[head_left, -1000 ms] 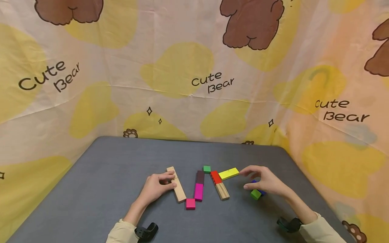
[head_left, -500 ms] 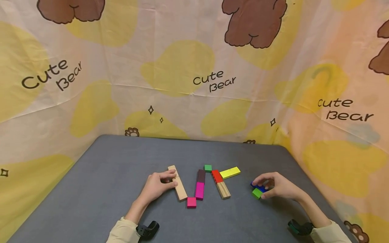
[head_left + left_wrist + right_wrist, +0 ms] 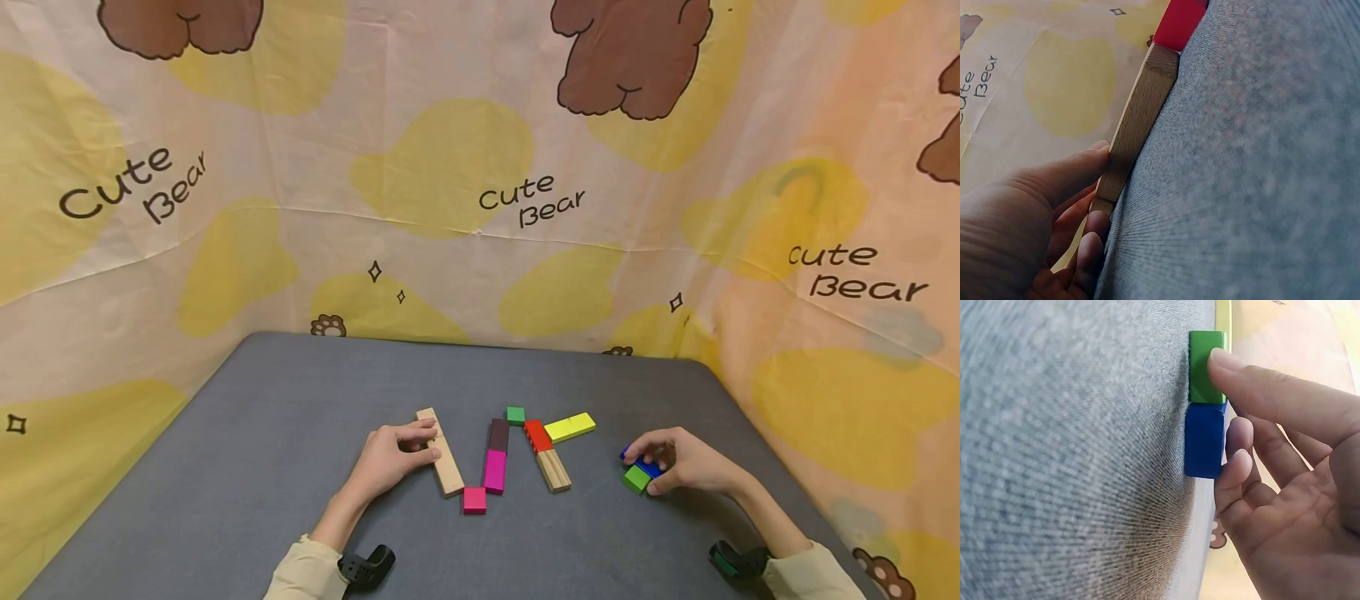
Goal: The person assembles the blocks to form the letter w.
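In the head view, my left hand point(image 3: 397, 458) lies over a plain wooden block point(image 3: 448, 468) at the left of a zigzag row. Its thumb and curled fingers grip the wood, end to end with a second wooden piece in the left wrist view. Far right, my right hand point(image 3: 690, 462) bends over a green block point(image 3: 637, 478) and a blue block point(image 3: 651, 469) lying against each other. The right wrist view shows the thumb on the green block point(image 3: 1207, 365) and curled fingertips right at the side of the blue block point(image 3: 1205, 440).
The row continues with pink point(image 3: 474, 501), magenta point(image 3: 495, 472), dark purple point(image 3: 498, 435), green point(image 3: 516, 415), red point(image 3: 537, 435), striped wooden point(image 3: 553, 472) and yellow point(image 3: 570, 427) blocks. They lie on a grey tabletop point(image 3: 337, 375), backed by a printed curtain point(image 3: 420, 167).
My right hand has moved right and down from beside the yellow block onto the green and blue blocks, then stayed there. My left hand keeps its place on the wooden block.
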Tool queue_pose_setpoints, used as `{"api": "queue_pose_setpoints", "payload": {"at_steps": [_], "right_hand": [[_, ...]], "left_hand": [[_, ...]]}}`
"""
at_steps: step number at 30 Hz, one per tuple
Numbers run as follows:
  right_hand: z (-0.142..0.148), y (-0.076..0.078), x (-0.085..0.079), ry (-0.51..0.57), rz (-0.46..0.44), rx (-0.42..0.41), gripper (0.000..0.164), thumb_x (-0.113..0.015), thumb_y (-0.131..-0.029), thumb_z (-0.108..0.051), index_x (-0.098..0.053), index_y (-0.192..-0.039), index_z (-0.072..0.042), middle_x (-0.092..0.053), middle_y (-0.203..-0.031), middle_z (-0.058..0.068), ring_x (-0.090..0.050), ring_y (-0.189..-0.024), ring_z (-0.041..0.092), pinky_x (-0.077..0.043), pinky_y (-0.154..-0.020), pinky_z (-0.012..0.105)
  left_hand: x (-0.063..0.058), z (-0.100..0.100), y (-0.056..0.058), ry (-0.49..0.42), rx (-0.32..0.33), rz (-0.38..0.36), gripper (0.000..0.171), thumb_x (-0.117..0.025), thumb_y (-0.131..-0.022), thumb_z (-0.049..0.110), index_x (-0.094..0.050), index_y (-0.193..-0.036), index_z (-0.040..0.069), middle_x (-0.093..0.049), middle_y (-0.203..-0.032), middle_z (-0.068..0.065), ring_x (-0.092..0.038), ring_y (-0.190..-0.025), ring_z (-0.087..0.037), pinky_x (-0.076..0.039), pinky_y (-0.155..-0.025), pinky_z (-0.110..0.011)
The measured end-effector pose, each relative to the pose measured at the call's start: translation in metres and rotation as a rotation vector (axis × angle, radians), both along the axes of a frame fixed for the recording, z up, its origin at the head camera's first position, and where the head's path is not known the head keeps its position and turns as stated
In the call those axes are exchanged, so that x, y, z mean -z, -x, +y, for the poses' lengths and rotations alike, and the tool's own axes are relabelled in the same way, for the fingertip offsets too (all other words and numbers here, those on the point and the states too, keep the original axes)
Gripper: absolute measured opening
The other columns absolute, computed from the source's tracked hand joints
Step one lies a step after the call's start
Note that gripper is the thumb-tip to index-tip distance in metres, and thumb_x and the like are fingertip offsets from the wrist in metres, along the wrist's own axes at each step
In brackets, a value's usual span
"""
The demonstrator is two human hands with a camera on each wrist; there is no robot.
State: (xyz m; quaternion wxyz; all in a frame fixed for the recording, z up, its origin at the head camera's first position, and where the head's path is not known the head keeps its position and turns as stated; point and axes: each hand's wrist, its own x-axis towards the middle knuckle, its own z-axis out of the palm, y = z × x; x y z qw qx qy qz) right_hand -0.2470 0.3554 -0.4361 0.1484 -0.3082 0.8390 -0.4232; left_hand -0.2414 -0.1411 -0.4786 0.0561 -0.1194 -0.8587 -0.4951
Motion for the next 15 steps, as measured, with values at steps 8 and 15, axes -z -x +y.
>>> {"api": "queue_pose_setpoints", "payload": {"at_steps": [8, 15], "right_hand": [[-0.0022, 0.0014, -0.0001, -0.021, -0.022, 0.014, 0.036, -0.084, -0.075, -0.002, -0.070, -0.108, -0.005, -0.068, -0.104, 0.011, -0.052, -0.088, 0.028, -0.047, -0.069, 0.029], [-0.0052, 0.0017, 0.0007, -0.051, -0.013, 0.026, 0.035, -0.084, -0.074, -0.002, -0.069, -0.106, -0.005, -0.066, -0.099, 0.010, -0.052, -0.087, 0.032, -0.047, -0.068, 0.029]], "left_hand": [[-0.0002, 0.0007, 0.0001, 0.004, 0.000, 0.000, 0.037, -0.085, -0.079, 0.025, -0.077, -0.113, 0.016, -0.066, -0.124, 0.004, -0.062, -0.089, -0.009, -0.045, -0.073, -0.031], [-0.0005, 0.0002, -0.0002, 0.011, -0.006, 0.006, 0.037, -0.085, -0.078, 0.026, -0.077, -0.113, 0.016, -0.066, -0.124, 0.004, -0.062, -0.088, -0.009, -0.044, -0.073, -0.031]]}}
